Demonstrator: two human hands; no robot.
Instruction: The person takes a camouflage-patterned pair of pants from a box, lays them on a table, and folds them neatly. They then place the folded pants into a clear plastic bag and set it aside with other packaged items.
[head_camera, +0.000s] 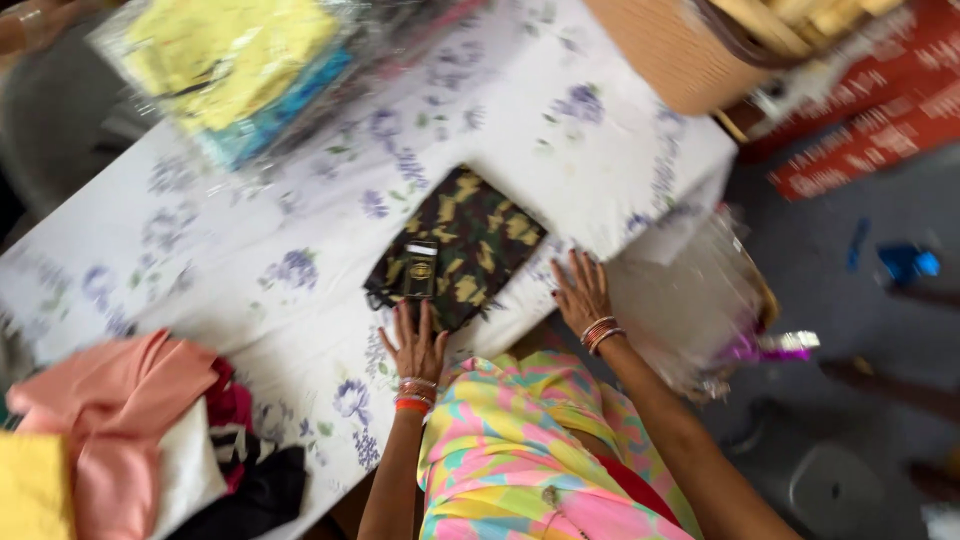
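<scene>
Just past my fingertips lies the folded camouflage-print cloth packet in green, brown and yellow (458, 245), flat on the white table cover with purple flower print (300, 300), close to the near edge. My left hand (415, 345) has its fingers spread and laid flat, the tips touching the packet's near edge beside a small dark label (419, 268). My right hand (580, 295) is also flat with fingers fanned, resting at the packet's right corner; the view is blurred, so I cannot tell whether it touches the cloth or only the cover. Beyond the fingers, bare cover runs open towards the far corner. Left of my left hand sits a heap of pink, white and black clothes (150, 430). Right of my right hand a crinkled clear plastic bag (690, 300) hangs past the table edge.
</scene>
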